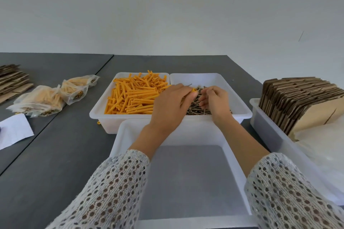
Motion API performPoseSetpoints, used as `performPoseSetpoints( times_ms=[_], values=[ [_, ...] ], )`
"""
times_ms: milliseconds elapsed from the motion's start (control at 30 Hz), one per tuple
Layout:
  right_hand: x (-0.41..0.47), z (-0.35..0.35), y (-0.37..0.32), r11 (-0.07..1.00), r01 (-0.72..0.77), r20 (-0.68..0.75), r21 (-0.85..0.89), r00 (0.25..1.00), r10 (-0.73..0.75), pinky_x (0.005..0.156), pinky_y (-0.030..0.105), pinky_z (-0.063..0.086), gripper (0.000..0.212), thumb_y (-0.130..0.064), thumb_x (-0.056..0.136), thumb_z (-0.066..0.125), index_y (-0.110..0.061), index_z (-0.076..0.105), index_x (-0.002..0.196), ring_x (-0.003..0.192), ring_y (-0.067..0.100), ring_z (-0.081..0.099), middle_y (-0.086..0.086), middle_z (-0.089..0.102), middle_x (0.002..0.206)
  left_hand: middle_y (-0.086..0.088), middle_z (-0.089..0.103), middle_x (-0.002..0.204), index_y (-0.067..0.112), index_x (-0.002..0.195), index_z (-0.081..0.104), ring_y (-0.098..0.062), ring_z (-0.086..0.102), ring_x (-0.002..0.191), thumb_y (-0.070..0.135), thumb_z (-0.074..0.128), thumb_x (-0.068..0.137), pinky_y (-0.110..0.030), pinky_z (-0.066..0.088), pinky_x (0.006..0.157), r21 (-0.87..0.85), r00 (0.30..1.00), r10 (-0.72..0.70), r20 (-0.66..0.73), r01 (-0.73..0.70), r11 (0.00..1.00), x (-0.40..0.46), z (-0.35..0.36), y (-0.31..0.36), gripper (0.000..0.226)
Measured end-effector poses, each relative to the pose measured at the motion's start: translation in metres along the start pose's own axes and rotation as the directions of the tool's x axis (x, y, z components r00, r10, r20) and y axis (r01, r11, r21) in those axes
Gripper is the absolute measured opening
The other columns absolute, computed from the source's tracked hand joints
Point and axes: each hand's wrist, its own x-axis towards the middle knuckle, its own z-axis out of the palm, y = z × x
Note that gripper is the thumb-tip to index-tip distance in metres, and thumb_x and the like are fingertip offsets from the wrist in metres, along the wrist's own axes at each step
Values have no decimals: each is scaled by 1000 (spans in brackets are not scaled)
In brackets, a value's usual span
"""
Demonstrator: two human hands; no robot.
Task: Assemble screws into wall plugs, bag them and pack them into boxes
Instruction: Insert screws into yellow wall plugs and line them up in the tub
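While both hands work over the screws (199, 108), the left hand (171, 106) grips an orange plug (194, 90) between curled fingers, its end poking out at the fingertips, with a thin screw (189, 85) sticking out past the knuckles. Right hand (214, 101) sits just beside it, fingers curled down into the screw pile; whether it actually pinches a screw cannot be told. Screws lie loose in the right tray (240, 102), heaped at its near side. Left tray (100, 109) touches it side by side and holds a heap of orange plugs (134, 98). One stray plug (98, 122) lies on the table (65, 154) just at the left tray's near corner.

Near tray (130, 132) sits in front of both, under the forearms, nothing visible inside. Sleeves (115, 188) are white open-knit, covering the forearms up to near the wrists.

Left on the table: filled clear bags (42, 100) of plugs, several lying together, some overlapping. Further left, a stack of flat cardboard (13, 80) at the frame edge. White paper (14, 132) lies near the bags, closer to the person.

Right side: another white bin (264, 130) holds flattened cartons (297, 102) standing on edge, packed tight, with pale plastic sheeting (320, 147) in front of them. Plain light wall (167, 9) behind the table.
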Motion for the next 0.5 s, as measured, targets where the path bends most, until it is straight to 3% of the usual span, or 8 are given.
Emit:
performPoseSetpoints(
  times_ms=[100,167,233,300,400,500],
  values=[
    [2,-1,0,1000,-3,7,28,1000,3,55,29,50,31,3,92,39,-9,60,72,60,23,57,11,62,68,12,42,61,25,74,49,-5,43,58,32,51,102,-25,29,53,-67,991,77,110,-70,995,3,-9,25,29],
    [4,-3,-1,995,-33,-5,91,999,33,58,28,49,30,3,92,41,-7,62,73,63,23,57,10,61,68,9,53,64,22,76,56,-5,50,61,37,48,101,-28,38,55,-63,945,98,312,-82,995,1,-8,36,31],
    [5,-4,-1,982,-85,8,166,996,85,53,28,49,28,3,94,39,-3,63,79,59,21,57,11,61,66,7,63,78,22,85,65,-9,58,73,41,45,102,-33,47,64,12,828,89,554,-115,993,-6,-2,41,33],
    [6,-5,-2,970,-126,44,207,992,120,51,26,47,29,3,95,36,-2,62,84,57,20,56,12,61,66,3,64,87,20,89,67,-17,60,82,43,43,102,-32,44,65,132,713,11,701,-145,981,-17,8,43,36],
    [6,-8,-4,963,-139,64,230,990,128,49,25,47,28,5,96,36,-1,61,84,55,20,55,13,60,67,-2,57,91,14,92,62,-27,61,90,38,41,103,-31,35,67,284,590,-75,804,-271,920,-33,27,50,33],
    [5,-7,-3,974,-128,72,185,991,117,50,25,48,28,4,97,35,-1,61,87,55,19,56,12,60,68,-6,62,104,14,107,65,-26,58,88,32,41,104,-31,32,69,349,545,-101,832,-374,859,-35,41,57,30]
  ],
)
